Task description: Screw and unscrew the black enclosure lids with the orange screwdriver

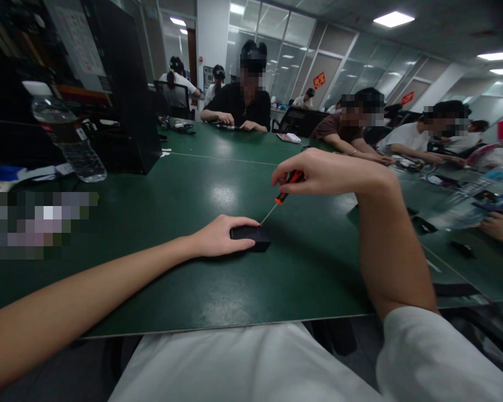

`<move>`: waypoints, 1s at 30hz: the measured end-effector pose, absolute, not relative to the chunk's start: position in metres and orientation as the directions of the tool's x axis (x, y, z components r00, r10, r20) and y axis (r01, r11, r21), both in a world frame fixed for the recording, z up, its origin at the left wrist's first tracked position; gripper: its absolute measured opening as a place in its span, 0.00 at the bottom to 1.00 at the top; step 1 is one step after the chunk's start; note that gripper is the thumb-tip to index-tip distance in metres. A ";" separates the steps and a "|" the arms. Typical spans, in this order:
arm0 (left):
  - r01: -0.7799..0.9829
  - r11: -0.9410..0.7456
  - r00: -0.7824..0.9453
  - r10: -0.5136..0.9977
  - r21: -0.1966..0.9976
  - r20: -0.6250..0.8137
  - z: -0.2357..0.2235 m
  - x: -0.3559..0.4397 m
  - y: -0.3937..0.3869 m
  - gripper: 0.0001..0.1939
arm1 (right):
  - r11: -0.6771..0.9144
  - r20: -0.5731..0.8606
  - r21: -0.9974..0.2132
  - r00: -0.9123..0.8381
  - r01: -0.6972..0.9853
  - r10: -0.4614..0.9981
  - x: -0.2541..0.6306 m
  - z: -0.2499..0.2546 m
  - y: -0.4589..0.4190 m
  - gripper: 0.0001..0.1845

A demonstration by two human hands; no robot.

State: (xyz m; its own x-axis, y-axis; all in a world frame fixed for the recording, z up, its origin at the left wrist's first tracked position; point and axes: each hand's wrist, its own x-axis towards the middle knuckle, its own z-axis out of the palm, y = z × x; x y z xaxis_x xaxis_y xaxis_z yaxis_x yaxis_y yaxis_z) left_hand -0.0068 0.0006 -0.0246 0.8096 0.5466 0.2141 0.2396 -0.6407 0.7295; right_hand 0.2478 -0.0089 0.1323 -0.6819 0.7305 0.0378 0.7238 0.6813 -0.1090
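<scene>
My left hand [218, 237] lies closed over a small flat black box [254, 237] on the green table [151, 223], gripping its left side. My right hand [318, 173] is raised above and to the right, pinching a screwdriver [287, 187] with an orange and black handle. The thin metal shaft slants down to the left, and its tip meets the top right corner of the black box.
A clear plastic water bottle [69, 139] and a tall black case [121, 89] stand at the left. Several other people sit round the far and right sides of the table with small parts. Another person's hand [501, 229] rests at the right edge.
</scene>
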 end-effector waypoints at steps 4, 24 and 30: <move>0.224 -0.648 0.816 0.533 0.728 0.223 -0.026 -0.007 0.001 0.25 | 0.675 0.022 -0.112 -0.678 0.729 0.735 0.250 0.132 -0.007 0.12; 0.236 -0.656 0.813 0.537 0.717 0.224 -0.026 -0.007 0.002 0.25 | 0.770 0.122 -0.076 -0.760 0.634 0.638 0.229 0.132 -0.023 0.13; 0.229 -0.656 0.814 0.534 0.719 0.228 -0.026 -0.007 0.002 0.26 | 0.830 0.115 -0.135 -0.824 0.541 0.556 0.222 0.138 -0.032 0.14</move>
State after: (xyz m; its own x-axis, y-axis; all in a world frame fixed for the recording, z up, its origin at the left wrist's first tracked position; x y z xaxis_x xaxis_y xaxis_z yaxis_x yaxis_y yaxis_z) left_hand -0.0067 0.0018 -0.0258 0.8140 0.5341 0.2281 0.2293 -0.6564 0.7187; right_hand 0.2225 -0.0320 0.1380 -0.8235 0.5556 0.1145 0.5411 0.8300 -0.1351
